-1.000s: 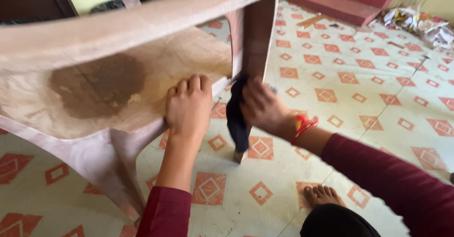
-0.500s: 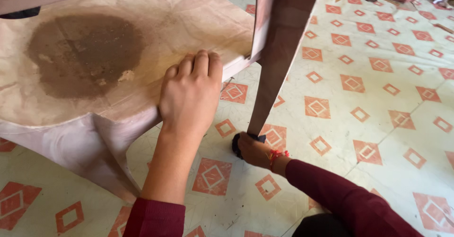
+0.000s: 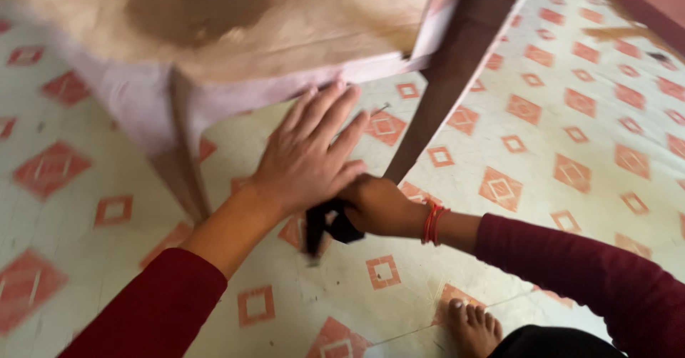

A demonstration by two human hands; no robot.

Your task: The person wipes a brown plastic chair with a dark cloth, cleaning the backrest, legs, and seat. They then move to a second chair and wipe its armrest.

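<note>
Right hand (image 3: 378,204) clamped dark cloth (image 3: 328,226) at the foot of the slanting table leg (image 3: 442,94), leg rising up-right from the grip; left hand (image 3: 310,154) lay spread, touching it

Dusty plastic furniture over a patterned tile floor

The pink plastic table (image 3: 235,44), upper left of the frame, looks matt, with a brown, rough-looking stain. The black cloth (image 3: 328,226) at centre is soft and matt. The tiled floor (image 3: 571,151) shows a smooth, faintly glossy finish with grime marks.
</note>
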